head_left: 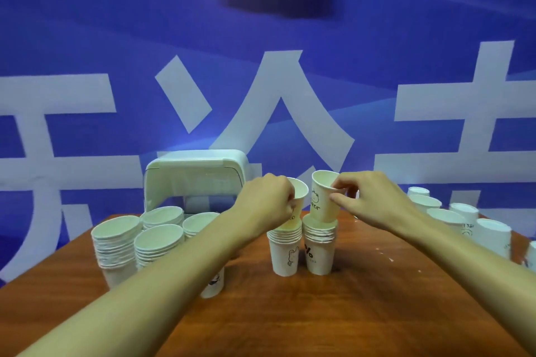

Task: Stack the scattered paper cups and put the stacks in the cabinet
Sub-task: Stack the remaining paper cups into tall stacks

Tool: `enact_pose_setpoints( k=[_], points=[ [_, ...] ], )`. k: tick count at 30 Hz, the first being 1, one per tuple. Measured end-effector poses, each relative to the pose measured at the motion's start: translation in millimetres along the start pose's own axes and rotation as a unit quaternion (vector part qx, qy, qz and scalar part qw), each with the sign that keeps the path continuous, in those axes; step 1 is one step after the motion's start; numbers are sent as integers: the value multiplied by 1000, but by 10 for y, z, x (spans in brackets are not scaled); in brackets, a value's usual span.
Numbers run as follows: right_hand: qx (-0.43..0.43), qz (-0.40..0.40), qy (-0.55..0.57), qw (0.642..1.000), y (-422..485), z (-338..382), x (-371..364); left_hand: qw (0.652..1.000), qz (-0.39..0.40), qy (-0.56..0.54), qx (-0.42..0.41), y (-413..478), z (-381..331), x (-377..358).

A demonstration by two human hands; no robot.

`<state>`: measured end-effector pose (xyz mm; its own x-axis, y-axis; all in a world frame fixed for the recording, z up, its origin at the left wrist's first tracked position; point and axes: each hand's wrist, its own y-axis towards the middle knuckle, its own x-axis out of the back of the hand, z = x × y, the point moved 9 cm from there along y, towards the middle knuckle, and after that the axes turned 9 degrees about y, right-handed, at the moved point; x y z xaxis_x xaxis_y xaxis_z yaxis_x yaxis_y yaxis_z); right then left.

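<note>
Two paper cups are being seated at once on the two middle stacks on the counter (377, 284). The left cup (300, 193) is being held by the left grip (268, 201), fingers curled round its wall, and is being tilted at the mouth of the left stack (284, 252); the right cup (323, 200) is being pinched at its rim by the right grip (374, 201), its base already inside the right stack (320, 243). Each cup is best being squared upright before being pressed down; only light pressure is being called for, since the stacks, just beside each other, could be tipped. Finished stacks (116, 243) are being kept at the left, near the white cabinet (194, 180); loose cups (493, 235) are waiting at the right.
</note>
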<state>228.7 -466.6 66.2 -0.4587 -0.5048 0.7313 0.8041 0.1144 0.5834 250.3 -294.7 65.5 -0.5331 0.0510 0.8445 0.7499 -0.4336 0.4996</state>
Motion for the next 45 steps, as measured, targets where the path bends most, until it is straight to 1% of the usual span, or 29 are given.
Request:
enact_pose_setpoints(
  k=[3, 5, 8, 10, 12, 14, 15, 16, 21, 25, 29, 40, 45],
  points=[
    [5, 9, -2, 1000, 39, 41, -46, 1000, 30, 1, 0, 4, -4, -143],
    [6, 10, -4, 1000, 38, 45, -65, 996, 82, -17, 3, -10, -10, -340],
    [-3, 15, 6, 1000, 33, -12, -137, 982, 177, -70, 11, -54, -25, -695],
    [-11, 29, 22, 999, 32, -63, -213, 976, 201, -80, 16, -61, -26, -812],
    [-11, 81, 24, 996, 7, -112, -393, 975, 206, -78, 20, -35, -26, -848],
    [-16, 160, 7, 987, -74, -168, -669, 974, 215, -71, 15, -10, -45, -862],
    [-19, 184, 8, 983, -120, -193, -787, 974, 217, -67, 10, 1, -54, -866],
    [-24, 191, 14, 981, -148, -229, -870, 974, 218, -65, 8, 5, -55, -875],
    [-20, 175, 43, 983, -186, -241, -959, 976, 205, -79, 10, -9, -39, -939],
    [-17, 154, 59, 986, -237, -253, -1002, 977, 203, -63, -3, 2, -47, -916],
    [-4, 133, 46, 990, -255, -206, -978, 976, 211, -61, -7, -8, -51, -878],
    [-14, 142, 42, 989, -303, -195, -979, 978, 200, -51, 5, -26, -68, -875],
    [3, 124, 5, 992, -358, -123, -931, 976, 212, -37, 22, -44, -51, -961]
  ],
)
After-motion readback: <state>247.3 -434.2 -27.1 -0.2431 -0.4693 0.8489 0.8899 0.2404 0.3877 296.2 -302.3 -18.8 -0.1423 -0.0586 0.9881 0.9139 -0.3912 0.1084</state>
